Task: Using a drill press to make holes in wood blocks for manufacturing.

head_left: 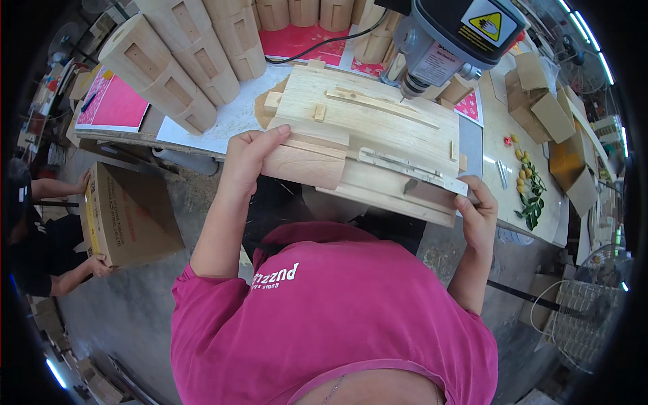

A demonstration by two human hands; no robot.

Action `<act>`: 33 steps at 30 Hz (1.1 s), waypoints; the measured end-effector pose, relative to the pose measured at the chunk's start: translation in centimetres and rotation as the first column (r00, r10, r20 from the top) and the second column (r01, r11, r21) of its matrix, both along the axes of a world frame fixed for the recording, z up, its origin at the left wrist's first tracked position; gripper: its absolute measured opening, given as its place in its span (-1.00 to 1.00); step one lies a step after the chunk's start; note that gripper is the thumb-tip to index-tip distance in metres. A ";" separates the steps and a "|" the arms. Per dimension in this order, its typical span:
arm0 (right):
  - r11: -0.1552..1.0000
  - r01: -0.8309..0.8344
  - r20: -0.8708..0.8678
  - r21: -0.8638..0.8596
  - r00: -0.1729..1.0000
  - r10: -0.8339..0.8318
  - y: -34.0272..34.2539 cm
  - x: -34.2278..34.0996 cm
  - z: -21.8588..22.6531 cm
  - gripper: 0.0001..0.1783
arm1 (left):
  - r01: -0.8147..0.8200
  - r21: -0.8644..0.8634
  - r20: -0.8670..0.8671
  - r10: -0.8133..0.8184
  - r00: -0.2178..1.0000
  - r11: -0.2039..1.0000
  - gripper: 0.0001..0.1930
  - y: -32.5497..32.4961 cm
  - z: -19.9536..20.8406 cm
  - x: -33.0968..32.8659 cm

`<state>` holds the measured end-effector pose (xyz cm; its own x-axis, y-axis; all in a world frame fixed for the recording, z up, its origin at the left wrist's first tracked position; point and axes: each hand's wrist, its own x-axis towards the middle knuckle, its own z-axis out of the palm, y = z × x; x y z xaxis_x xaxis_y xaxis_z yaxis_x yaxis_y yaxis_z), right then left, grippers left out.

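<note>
Left hand (246, 155): closed on the wooden block (304, 165), thumb over its upper left edge, other fingers mostly hidden. Block sits at the near left of the wooden jig (378, 111), beside the metal strip (405, 169). Right hand (478, 216): thumb and forefinger bent at the strip's right end; cannot tell whether they pinch it.

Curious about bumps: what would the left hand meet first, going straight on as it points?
The left hand already touches the wooden block; beyond, probably the pale wooden board, though depth is unclear.
</note>
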<state>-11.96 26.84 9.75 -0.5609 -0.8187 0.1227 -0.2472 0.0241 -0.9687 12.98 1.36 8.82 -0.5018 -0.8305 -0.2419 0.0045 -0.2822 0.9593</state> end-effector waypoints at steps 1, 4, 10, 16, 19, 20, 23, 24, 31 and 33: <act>0.998 0.001 -0.028 -0.058 1.000 -0.003 -0.2 0.0 -0.2 -0.77 | 0.018 -0.007 0.017 -0.018 1.000 1.000 -0.68 0.2 -0.1 -0.3; 0.996 -0.050 -0.030 -0.075 0.998 0.048 -0.6 -0.4 -1.4 -0.78 | 0.059 0.007 0.011 -0.060 0.998 0.998 -0.68 0.7 -1.0 -1.0; 0.995 -0.067 0.092 -0.075 0.993 0.073 -1.0 -0.7 -2.8 -0.78 | 0.149 0.108 -0.123 -0.136 0.983 0.983 -0.64 2.0 -2.8 -2.9; 0.997 0.018 0.097 -0.078 0.995 -0.011 -2.0 -0.7 -4.5 -0.79 | 0.404 -0.169 0.117 -0.389 0.914 0.899 -0.59 2.5 -4.6 -5.4; 0.993 0.105 0.022 -0.061 0.994 -0.104 -2.4 -1.8 -5.4 -0.77 | 0.474 -0.382 0.251 -0.405 0.879 0.793 -0.57 2.7 -4.9 -6.8; 0.993 0.098 0.019 -0.062 0.995 -0.097 -2.6 -2.2 -5.6 -0.77 | 0.440 -0.523 0.268 -0.349 0.898 0.730 -0.56 2.7 -5.3 -7.2; 0.985 0.172 -0.333 0.009 0.930 -0.159 -3.3 -3.2 -5.9 -0.70 | 0.395 -0.733 0.303 -0.254 0.918 0.553 -0.45 2.4 -6.1 -7.6; 0.974 0.225 -0.504 -0.006 0.841 -0.198 -3.4 -3.4 -6.0 -0.67 | 0.395 -0.801 0.328 -0.222 0.918 0.451 -0.37 2.2 -6.4 -7.7; 0.914 0.405 -0.757 0.005 0.599 -0.261 -6.0 -5.0 -4.9 -0.58 | 0.355 -0.894 0.385 0.064 0.921 0.273 -0.25 1.4 -8.1 -10.3; 0.917 0.398 -0.756 0.027 0.608 -0.242 -7.3 -6.3 -5.4 -0.58 | 0.339 -0.907 0.376 0.118 0.919 0.250 -0.28 0.5 -8.3 -11.2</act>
